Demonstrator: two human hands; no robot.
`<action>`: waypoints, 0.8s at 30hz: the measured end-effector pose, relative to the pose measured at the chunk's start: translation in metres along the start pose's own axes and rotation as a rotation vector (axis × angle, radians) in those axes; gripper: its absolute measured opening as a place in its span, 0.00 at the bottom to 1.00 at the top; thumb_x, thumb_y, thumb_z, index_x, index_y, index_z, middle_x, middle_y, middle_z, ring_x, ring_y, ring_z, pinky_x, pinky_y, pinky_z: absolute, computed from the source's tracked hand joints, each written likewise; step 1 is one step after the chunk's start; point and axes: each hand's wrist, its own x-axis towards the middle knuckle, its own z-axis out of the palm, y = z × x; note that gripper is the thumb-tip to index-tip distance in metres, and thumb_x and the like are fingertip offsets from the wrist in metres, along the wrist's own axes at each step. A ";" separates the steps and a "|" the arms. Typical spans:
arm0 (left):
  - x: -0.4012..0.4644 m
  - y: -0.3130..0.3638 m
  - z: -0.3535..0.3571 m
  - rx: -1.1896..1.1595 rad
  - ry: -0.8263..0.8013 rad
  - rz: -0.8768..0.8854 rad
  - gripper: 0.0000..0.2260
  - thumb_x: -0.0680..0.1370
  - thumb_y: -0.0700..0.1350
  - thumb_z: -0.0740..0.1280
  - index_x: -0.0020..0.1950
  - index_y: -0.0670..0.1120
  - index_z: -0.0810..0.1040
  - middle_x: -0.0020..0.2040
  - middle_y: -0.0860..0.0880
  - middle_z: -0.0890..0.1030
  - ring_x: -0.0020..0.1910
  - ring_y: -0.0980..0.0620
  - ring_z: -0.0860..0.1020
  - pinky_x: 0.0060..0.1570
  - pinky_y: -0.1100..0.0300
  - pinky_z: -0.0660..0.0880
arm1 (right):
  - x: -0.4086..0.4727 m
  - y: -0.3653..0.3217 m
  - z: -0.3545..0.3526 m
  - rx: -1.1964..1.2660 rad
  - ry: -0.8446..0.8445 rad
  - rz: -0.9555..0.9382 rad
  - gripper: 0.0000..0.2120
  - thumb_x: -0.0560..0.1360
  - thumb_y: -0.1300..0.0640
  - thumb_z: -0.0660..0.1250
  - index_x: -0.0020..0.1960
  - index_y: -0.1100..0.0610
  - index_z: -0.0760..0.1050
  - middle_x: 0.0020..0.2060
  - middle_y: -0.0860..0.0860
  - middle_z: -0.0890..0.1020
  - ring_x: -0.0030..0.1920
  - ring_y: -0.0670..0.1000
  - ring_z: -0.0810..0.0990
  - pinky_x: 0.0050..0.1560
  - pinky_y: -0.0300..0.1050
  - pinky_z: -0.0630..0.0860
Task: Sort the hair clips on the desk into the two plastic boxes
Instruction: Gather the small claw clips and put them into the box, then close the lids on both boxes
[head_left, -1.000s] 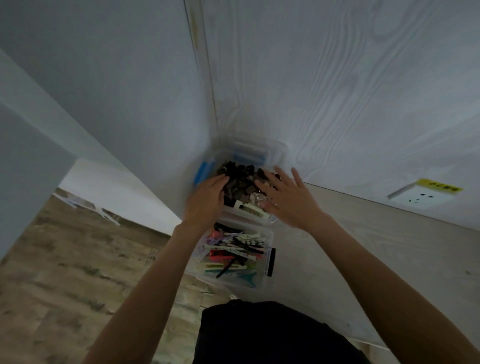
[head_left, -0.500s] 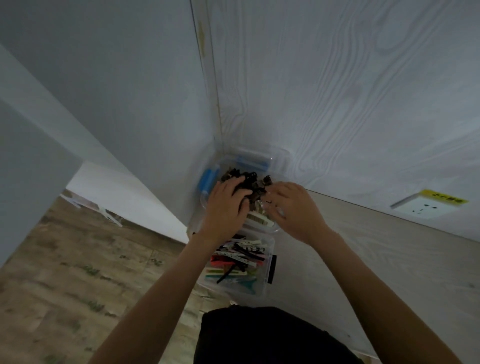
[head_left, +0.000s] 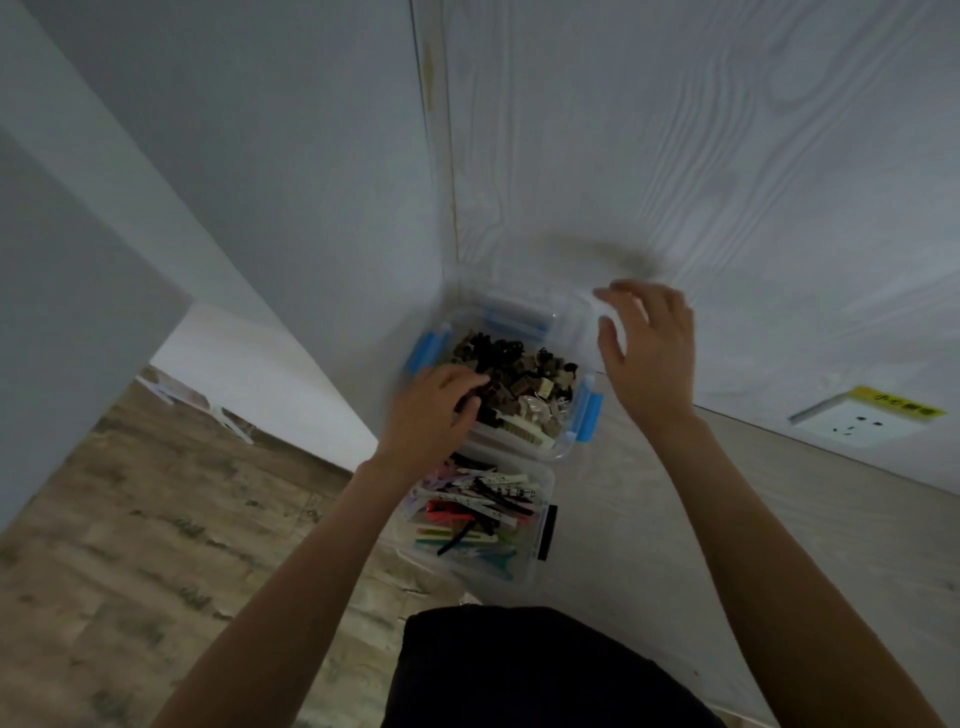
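Note:
Two clear plastic boxes sit in the desk's back-left corner. The far box (head_left: 521, 443) has blue latches and is heaped with dark brown and black claw clips (head_left: 519, 364). The near box (head_left: 542, 556) has a black latch and holds colourful flat hair clips (head_left: 467, 519). My left hand (head_left: 431, 410) lies on the left side of the dark pile with its fingers bent; a grip on any clip is not visible. My right hand (head_left: 649, 358) is raised at the far box's back-right corner, fingers apart, fingertips by a clear lid (head_left: 519, 312) against the wall.
The pale wood-grain desk (head_left: 701, 519) runs to the right of the boxes. White panels close the corner at the back and left. A wall socket (head_left: 862, 421) with a yellow label sits at the right. The wooden floor (head_left: 156, 519) lies below left, and my dark clothing (head_left: 519, 670) is at the bottom.
My right hand has lifted off the dark clips and moved back and right to the box's far corner, fingers spread. My left hand has stayed on the pile.

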 end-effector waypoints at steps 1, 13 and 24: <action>-0.001 0.000 -0.001 0.034 0.063 -0.013 0.18 0.77 0.51 0.55 0.61 0.49 0.76 0.60 0.48 0.77 0.58 0.48 0.74 0.58 0.54 0.72 | 0.006 0.001 0.000 -0.032 -0.019 0.026 0.14 0.75 0.59 0.62 0.60 0.57 0.73 0.56 0.57 0.78 0.56 0.57 0.76 0.54 0.49 0.71; 0.000 -0.002 -0.008 -0.011 -0.027 -0.347 0.26 0.79 0.53 0.58 0.75 0.47 0.55 0.68 0.43 0.69 0.63 0.43 0.69 0.60 0.48 0.70 | 0.010 0.001 0.026 -0.132 -0.360 0.194 0.12 0.79 0.55 0.58 0.56 0.60 0.73 0.58 0.56 0.75 0.42 0.59 0.79 0.38 0.43 0.64; -0.002 0.022 -0.033 -0.497 0.291 -0.354 0.30 0.76 0.60 0.58 0.75 0.49 0.57 0.73 0.50 0.64 0.69 0.52 0.66 0.67 0.49 0.67 | -0.060 -0.015 -0.022 0.208 -0.102 0.094 0.04 0.76 0.63 0.64 0.51 0.61 0.74 0.53 0.57 0.80 0.45 0.55 0.81 0.46 0.43 0.78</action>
